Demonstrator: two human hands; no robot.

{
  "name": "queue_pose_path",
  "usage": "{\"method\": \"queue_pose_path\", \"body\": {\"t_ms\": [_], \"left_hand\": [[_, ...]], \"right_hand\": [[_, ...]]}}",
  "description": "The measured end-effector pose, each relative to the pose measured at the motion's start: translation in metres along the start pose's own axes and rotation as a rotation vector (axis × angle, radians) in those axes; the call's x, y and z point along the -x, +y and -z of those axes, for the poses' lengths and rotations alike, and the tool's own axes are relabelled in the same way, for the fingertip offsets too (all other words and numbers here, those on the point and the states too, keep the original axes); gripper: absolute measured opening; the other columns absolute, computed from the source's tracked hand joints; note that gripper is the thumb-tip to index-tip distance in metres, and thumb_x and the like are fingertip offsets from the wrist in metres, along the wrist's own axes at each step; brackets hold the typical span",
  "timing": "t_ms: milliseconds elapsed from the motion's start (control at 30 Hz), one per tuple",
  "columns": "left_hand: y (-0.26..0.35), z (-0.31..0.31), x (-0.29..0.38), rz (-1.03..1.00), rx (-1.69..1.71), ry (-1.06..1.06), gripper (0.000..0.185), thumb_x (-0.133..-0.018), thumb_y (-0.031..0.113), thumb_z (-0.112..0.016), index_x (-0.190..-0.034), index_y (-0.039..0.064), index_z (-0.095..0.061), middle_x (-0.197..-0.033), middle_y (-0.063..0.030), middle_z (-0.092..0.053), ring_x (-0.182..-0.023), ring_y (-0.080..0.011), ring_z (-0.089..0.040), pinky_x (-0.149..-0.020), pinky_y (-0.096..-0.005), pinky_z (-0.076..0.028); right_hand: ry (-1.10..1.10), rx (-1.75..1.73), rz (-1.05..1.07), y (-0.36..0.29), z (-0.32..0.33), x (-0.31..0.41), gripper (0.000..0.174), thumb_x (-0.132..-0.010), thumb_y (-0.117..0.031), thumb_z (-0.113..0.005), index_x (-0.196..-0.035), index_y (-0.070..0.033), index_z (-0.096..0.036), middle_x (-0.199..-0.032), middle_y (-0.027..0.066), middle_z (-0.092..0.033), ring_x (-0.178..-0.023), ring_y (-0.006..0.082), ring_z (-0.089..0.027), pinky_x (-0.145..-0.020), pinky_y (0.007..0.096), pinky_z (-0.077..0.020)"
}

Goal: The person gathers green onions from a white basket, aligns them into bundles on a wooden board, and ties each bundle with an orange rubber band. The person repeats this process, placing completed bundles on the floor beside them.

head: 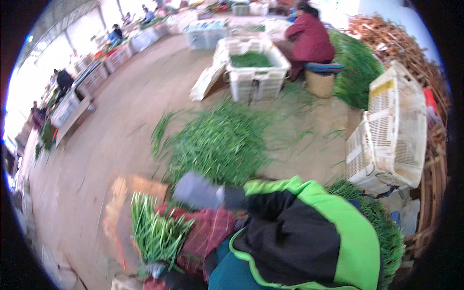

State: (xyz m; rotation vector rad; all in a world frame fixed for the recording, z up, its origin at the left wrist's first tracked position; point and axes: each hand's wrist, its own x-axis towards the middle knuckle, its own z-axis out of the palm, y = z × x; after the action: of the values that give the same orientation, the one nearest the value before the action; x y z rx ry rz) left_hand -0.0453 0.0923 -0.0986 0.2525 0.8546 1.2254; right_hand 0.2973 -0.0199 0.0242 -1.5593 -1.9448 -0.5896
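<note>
My right hand (197,191), in a lavender glove and blurred, is over the near edge of a heap of cut green leaves (221,145) on the floor. Whether it holds anything is not clear. A bunch of scallion-like greens (157,228), its pale stems at the upper left, fans out above my left hand (156,270). That hand, in a greyish glove, grips the lower end at the bottom of the view, its fingers mostly hidden by leaves. Dark red cloth (208,224) covers my lap beside the bunch.
Cardboard (121,217) lies on the floor at left. Ahead, a white plastic crate (257,78) holds greens. A person in dark red (310,40) sits on a stool (319,83). White crates (389,134) stand tilted at right, before a wood pile (402,47). More greens (388,235) are behind my right side.
</note>
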Motion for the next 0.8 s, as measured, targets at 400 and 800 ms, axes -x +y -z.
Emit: {"method": "queue_pose_path", "body": {"t_ms": [400, 800], "left_hand": [[-0.010, -0.002, -0.005, 0.017, 0.310, -0.050, 0.050, -0.088, 0.035, -0.049, -0.121, 0.001, -0.065, -0.126, -0.0214, -0.065, -0.115, -0.0411, -0.060, -0.102, -0.0558, -0.045], [-0.003, -0.006, -0.005, 0.016, 0.332, 0.048, 0.045, -0.089, 0.032, -0.050, -0.117, 0.001, -0.065, -0.121, -0.0207, -0.067, -0.109, -0.0393, -0.063, -0.101, -0.0528, -0.046]], "right_hand": [[-0.726, -0.960, -0.462, -0.016, 0.011, -0.004, 0.074, -0.078, -0.046, -0.075, -0.134, -0.002, -0.056, -0.133, 0.0230, -0.056, -0.124, 0.0343, -0.055, -0.105, 0.0386, -0.0426], [-0.684, -1.620, -0.690, -0.007, 0.009, -0.004, 0.021, -0.096, -0.013, -0.063, -0.111, 0.000, -0.067, -0.102, 0.0014, -0.066, -0.096, 0.0065, -0.059, -0.087, 0.0239, -0.0494]]}}
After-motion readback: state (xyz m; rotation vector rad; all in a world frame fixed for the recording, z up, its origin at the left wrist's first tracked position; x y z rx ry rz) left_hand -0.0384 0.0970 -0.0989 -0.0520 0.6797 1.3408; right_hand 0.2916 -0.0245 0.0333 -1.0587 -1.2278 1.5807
